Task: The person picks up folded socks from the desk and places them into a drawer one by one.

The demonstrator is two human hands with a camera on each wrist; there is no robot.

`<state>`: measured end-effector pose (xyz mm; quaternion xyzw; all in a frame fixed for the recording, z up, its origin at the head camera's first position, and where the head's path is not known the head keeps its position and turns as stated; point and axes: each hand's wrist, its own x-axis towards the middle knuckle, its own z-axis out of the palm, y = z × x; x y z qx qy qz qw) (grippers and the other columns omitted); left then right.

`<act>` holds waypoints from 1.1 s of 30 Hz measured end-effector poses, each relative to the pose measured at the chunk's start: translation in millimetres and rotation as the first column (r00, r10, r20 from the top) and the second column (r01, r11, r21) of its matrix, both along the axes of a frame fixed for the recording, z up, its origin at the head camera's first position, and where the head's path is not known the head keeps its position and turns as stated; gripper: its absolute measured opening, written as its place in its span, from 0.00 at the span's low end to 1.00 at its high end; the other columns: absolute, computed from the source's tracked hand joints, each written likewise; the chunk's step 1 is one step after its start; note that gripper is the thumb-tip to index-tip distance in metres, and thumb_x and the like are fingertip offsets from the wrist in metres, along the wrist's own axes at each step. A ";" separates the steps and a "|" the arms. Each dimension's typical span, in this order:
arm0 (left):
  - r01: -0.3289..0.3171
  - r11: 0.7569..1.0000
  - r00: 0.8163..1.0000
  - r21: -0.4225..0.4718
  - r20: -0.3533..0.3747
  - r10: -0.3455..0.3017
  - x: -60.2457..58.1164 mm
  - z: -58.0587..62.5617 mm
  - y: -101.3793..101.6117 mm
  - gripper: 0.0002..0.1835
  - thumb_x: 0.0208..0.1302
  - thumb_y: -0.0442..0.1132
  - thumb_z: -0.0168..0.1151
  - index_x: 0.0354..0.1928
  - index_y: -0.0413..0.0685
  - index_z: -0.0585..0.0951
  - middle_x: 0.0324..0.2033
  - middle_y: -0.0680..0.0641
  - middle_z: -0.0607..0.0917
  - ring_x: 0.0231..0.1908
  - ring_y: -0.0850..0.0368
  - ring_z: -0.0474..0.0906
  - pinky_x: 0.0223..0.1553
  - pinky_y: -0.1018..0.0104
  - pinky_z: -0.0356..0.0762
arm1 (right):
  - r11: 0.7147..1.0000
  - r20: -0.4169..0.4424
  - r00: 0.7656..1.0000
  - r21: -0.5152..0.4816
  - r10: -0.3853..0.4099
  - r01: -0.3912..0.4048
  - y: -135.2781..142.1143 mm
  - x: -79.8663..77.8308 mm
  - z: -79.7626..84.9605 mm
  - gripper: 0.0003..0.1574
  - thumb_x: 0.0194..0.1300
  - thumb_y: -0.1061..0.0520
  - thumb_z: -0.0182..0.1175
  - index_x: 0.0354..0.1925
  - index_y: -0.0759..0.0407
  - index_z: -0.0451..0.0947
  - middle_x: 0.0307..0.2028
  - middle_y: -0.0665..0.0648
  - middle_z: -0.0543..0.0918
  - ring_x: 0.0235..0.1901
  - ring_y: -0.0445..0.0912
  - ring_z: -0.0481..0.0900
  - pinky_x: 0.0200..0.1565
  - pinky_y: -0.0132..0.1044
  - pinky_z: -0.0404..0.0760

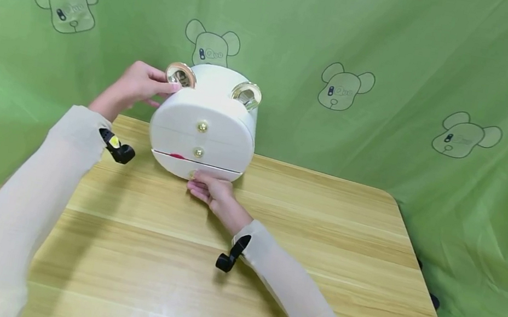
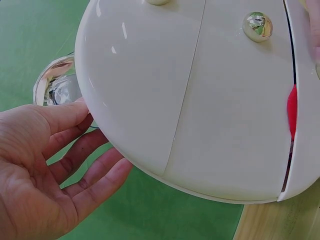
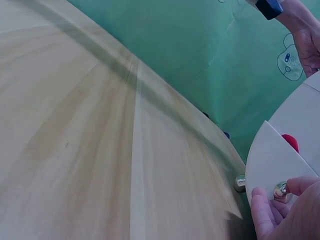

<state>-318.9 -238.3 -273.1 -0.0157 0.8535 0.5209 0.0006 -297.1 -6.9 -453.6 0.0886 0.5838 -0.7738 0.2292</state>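
Observation:
A white rounded drawer box [image 1: 176,113] with two shiny gold ears stands toward the back of the table. My left hand [image 1: 143,83] holds it at the upper left, the thumb by the base of the left gold ear [image 2: 52,82] and the other fingers along the side. Low on the front, my right hand [image 1: 215,194] pinches the gold knob [image 3: 281,190] of the bottom drawer [image 3: 265,160]. That drawer stands slightly out from the front, with a narrow dark gap along its top. Something red [image 2: 292,112] pokes through this gap; the rest of it is hidden inside.
Two more gold knobs, an upper one [image 1: 202,126] and a lower one [image 1: 198,152], sit on the front above the bottom drawer. The wooden table [image 1: 321,236] meets a green curtain [image 1: 401,49] with bear-head prints behind it.

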 end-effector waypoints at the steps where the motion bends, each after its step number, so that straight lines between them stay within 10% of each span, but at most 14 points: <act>1: -0.002 1.000 1.000 0.001 -0.003 0.002 -0.5 -1.1 -0.4 0.28 0.68 0.50 0.68 0.63 0.41 0.79 0.63 0.36 0.80 0.39 0.66 0.83 0.46 0.65 0.92 | 1.000 -0.002 1.000 0.001 -0.002 0.002 -0.2 -1.6 -0.5 0.17 0.66 0.67 0.66 0.53 0.68 0.83 0.30 0.60 0.90 0.29 0.46 0.90 0.53 0.44 0.90; 33: -0.006 1.000 1.000 0.023 -0.020 0.006 1.0 -4.0 -2.2 0.26 0.67 0.48 0.69 0.61 0.40 0.80 0.57 0.41 0.84 0.39 0.64 0.83 0.41 0.66 0.92 | 1.000 0.039 0.999 0.023 0.021 -0.022 1.8 -3.5 0.7 0.06 0.67 0.66 0.64 0.41 0.66 0.85 0.25 0.58 0.89 0.27 0.46 0.89 0.40 0.35 0.93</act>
